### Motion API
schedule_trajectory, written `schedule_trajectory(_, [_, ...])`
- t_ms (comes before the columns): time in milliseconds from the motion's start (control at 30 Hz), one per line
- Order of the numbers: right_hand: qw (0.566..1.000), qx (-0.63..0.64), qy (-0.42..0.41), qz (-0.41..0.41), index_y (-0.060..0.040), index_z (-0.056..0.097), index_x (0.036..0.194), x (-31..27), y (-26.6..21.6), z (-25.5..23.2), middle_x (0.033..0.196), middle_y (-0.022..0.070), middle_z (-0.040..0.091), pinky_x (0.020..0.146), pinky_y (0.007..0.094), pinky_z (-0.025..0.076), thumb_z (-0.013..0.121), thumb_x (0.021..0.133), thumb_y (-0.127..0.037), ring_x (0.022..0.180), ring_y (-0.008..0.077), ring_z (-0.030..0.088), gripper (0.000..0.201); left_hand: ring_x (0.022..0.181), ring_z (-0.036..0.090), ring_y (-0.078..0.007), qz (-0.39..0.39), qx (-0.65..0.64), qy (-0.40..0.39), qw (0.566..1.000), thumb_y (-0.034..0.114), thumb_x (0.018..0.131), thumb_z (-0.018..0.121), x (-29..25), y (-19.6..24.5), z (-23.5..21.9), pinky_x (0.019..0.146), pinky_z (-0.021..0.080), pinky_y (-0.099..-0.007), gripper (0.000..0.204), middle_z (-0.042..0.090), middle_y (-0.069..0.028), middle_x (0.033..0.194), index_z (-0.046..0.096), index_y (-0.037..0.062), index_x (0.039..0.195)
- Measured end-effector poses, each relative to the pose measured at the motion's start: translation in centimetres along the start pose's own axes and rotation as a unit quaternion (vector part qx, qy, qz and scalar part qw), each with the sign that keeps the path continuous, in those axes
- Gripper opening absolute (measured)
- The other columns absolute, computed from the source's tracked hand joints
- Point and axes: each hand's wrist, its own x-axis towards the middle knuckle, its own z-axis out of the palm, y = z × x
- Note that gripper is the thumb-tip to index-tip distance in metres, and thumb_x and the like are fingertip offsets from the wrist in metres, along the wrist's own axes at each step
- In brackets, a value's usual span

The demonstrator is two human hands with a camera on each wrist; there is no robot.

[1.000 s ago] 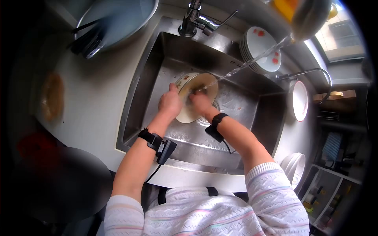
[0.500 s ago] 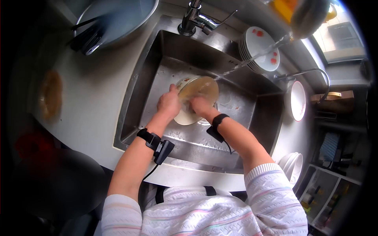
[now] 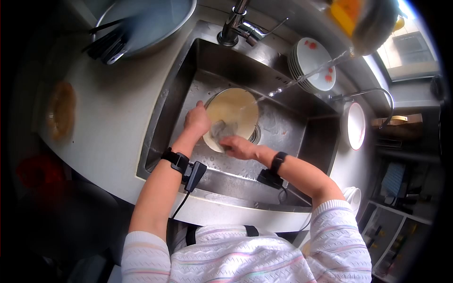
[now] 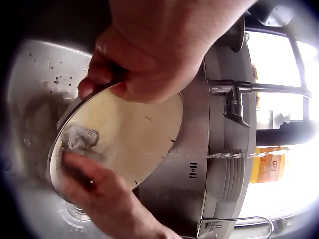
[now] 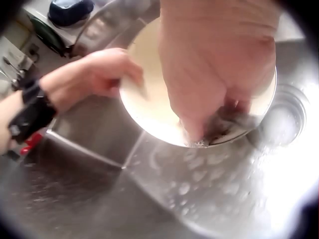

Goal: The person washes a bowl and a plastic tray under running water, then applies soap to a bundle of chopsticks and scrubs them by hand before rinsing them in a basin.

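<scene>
My left hand (image 3: 196, 120) pinches the plate (image 3: 236, 109) rim, my right hand (image 3: 237, 146) presses the scrubber (image 3: 221, 129) against its lower face, fingers curled

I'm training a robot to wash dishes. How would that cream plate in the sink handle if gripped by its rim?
Probably slippery: the plate sits under running water, and the sink around it is wet. Likely rigid and breakable, since it looks glazed like the stacked plates. The left hand pinches its rim and holds it tilted while the right hand rubs a scrubber on it, so it may twist.
</scene>
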Motion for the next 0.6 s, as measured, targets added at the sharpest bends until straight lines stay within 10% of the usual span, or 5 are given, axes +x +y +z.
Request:
schedule_trajectory(67, [0.984,-0.176,-0.003,0.023,-0.0021,0.049,0.112,-1.8,0.4,1.3,0.126,0.0179,0.042,0.097,0.0400,0.032,0.050,0.075,-0.013,0.119,0.0324,0.036,0.038,0.078,0.060,-0.0378,-0.012,0.005,-0.014,1.000,0.007,0.076,0.050,-0.1,0.0,-0.1,0.067,0.050,-0.0426,0.035,0.059,-0.0232,0.091,0.043,-0.0003,0.109])
schedule_trajectory(200, [0.914,-0.381,0.054,0.127,-0.0012,0.047,0.114,0.0,2.2,0.8,0.128,0.0184,0.039,0.097,0.0440,0.032,0.041,0.080,-0.010,0.122,0.0330,0.033,0.035,0.056,0.061,-0.0317,-0.078,-0.108,-0.066,0.989,0.004,0.075,0.046,0.7,0.6,-0.3,0.043,0.049,-0.0372,0.027,0.061,-0.0208,0.083,0.052,-0.0025,0.101])
schedule_trajectory(367, [0.979,-0.154,0.011,0.132,-0.0019,0.046,0.115,1.1,-2.3,0.0,0.111,0.0165,0.050,0.089,0.0326,0.039,0.052,0.069,-0.004,0.102,0.0277,0.048,0.047,0.049,0.060,-0.0259,-0.103,-0.221,-0.085,0.966,0.001,0.074,0.044,-0.3,0.1,0.1,0.036,0.045,-0.0346,0.025,0.061,-0.0166,0.071,0.057,-0.0043,0.093])
schedule_trajectory(467, [0.933,0.350,-0.047,0.072,-0.0003,0.046,0.115,1.8,-3.9,-1.6,0.100,0.0166,0.057,0.083,0.0297,0.040,0.050,0.065,-0.007,0.096,0.0265,0.053,0.051,0.045,0.058,-0.0255,-0.121,-0.235,-0.117,0.957,0.002,0.075,0.042,0.5,-2.0,1.9,0.033,0.043,-0.0347,0.024,0.060,-0.0170,0.067,0.058,-0.0057,0.092])
schedule_trajectory(600, [0.994,0.039,-0.080,0.062,-0.0039,0.044,0.119,3.0,-3.1,-1.4,0.116,0.0134,0.052,0.090,0.0368,0.036,0.048,0.073,-0.011,0.109,0.0285,0.047,0.047,0.042,0.057,-0.0268,-0.131,-0.192,-0.131,0.964,0.000,0.075,0.041,0.6,-2.3,1.4,0.032,0.042,-0.0351,0.023,0.058,-0.0183,0.063,0.057,-0.0083,0.088])
